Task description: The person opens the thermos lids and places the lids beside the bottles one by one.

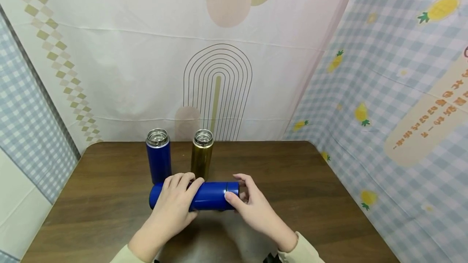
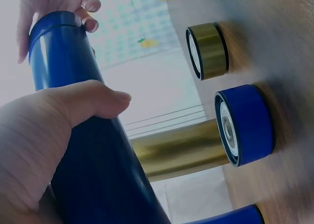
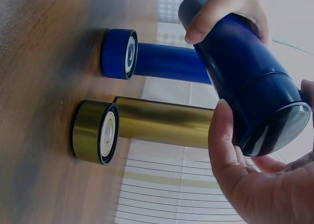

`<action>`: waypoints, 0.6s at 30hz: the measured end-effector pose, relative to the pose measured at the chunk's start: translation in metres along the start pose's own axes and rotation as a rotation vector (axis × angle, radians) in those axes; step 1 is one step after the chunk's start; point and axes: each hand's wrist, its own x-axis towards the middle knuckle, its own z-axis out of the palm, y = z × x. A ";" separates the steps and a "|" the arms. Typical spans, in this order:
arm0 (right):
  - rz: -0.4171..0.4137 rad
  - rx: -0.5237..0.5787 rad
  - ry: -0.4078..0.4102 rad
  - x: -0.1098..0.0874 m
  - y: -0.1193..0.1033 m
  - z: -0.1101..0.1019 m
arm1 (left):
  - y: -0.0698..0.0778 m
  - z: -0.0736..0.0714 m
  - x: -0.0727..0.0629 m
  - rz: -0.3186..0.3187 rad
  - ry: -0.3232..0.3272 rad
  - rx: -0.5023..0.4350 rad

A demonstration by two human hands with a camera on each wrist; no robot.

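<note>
A blue thermos (image 1: pixel 210 195) with its lid on lies level in the air above the table, lid end to the right. My left hand (image 1: pixel 174 200) grips its body from above. My right hand (image 1: pixel 256 207) is at the lid (image 3: pixel 267 113), thumb on its near side and fingers around the far side. Behind stand two lidless flasks: a blue one (image 1: pixel 159 159) and a gold one (image 1: pixel 202 155). Their loose blue lid (image 2: pixel 248 126) and gold lid (image 3: pixel 93 132) stand inside-up on the table in the wrist views; in the head view they are hidden.
The brown wooden table (image 1: pixel 292 173) reaches a patterned cloth (image 1: pixel 142 60) at the back. Checked cloths hang at both sides, the right cloth (image 1: pixel 351 133) printed with pineapples.
</note>
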 end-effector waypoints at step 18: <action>-0.005 -0.016 0.012 -0.011 -0.034 -0.004 | 0.000 0.003 -0.001 0.074 0.047 -0.007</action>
